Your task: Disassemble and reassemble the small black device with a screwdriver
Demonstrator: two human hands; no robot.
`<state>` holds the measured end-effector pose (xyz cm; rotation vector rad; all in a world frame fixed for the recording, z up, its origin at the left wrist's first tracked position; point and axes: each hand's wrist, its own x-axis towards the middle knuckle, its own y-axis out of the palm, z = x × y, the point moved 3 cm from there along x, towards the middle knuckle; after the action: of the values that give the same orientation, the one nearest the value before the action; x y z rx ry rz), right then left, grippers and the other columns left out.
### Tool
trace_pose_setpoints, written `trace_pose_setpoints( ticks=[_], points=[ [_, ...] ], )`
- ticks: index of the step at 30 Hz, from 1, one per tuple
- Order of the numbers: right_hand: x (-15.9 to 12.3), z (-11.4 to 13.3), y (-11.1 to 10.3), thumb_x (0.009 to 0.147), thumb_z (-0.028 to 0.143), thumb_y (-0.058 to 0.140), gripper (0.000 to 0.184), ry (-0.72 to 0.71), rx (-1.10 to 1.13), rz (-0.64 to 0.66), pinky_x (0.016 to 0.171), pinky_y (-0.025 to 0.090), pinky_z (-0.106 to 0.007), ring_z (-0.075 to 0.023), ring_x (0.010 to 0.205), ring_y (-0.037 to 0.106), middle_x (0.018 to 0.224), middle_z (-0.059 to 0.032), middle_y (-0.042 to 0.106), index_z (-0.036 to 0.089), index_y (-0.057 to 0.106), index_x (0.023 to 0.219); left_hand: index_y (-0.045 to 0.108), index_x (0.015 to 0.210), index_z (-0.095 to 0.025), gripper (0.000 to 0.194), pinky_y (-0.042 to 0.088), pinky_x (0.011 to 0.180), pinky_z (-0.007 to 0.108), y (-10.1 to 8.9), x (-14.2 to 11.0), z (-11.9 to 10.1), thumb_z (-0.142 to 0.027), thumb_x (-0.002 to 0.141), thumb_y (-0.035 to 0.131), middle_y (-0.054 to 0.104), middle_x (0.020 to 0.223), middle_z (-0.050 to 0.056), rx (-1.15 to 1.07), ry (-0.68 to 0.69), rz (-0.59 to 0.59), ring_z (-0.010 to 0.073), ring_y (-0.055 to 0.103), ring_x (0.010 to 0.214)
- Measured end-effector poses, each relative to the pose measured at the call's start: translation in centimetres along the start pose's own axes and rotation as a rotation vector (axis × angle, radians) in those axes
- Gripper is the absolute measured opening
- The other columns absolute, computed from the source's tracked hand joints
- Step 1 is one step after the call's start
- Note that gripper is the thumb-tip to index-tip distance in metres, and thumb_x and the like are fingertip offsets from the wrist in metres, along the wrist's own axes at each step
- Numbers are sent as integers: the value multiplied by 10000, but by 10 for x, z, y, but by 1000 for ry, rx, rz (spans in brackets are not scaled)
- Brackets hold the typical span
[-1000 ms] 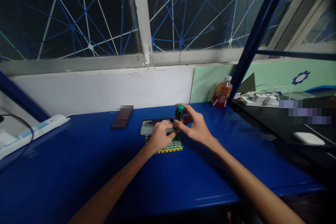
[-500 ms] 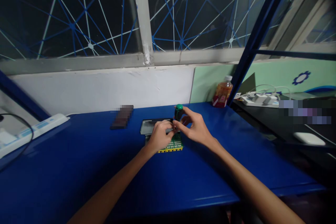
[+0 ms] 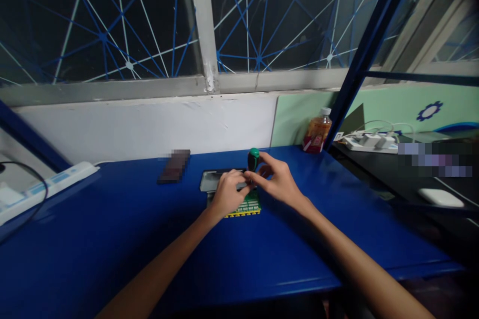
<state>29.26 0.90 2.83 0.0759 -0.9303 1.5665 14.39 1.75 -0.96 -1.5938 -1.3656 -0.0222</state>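
reaching in from the near left with the left hand, with the back up and the fingers curled over the green board. cannot tell if pinching anything with those fingertips. reaching in from the near right with the right hand, with thumb and fingers clamped on the smooth, round-topped handle of the green screwdriver, held almost straight up above the far right part of the board. lying flat in the middle of the shiny blue table: a board with little pale blocks and a bumpy yellow near edge. just past that, a shallow grey tray with a dark rim.
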Motion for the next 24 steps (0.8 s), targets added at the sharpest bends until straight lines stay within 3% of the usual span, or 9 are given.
trace_pose_setpoints(
  ticks=[8, 19, 24],
  points=[
    [0, 1, 1, 819, 411, 598, 419, -6, -3, 2, 544, 495, -282, -136, 575, 587, 798, -35, 636, 175, 551, 1161, 719, 796, -189, 112, 488, 770, 362, 2, -2, -1, -127, 788, 625, 717, 880, 56, -31, -9, 33, 224, 643, 858],
    [0, -2, 1, 827, 385, 595, 424, 1, 36, 20, 522, 479, -268, -130, 565, 587, 811, -39, 645, 165, 532, 1183, 715, 782, -164, 150, 492, 779, 338, 2, -1, -3, -48, 769, 621, 729, 845, 55, -52, -9, 64, 226, 662, 849],
    [0, -4, 2, 835, 396, 594, 402, 19, 25, 17, 533, 465, -273, -123, 550, 570, 790, -25, 646, 186, 537, 1173, 718, 821, -176, 91, 490, 800, 335, 1, -2, -3, -116, 791, 657, 722, 883, 50, -51, 5, 64, 218, 647, 888]
  ],
)
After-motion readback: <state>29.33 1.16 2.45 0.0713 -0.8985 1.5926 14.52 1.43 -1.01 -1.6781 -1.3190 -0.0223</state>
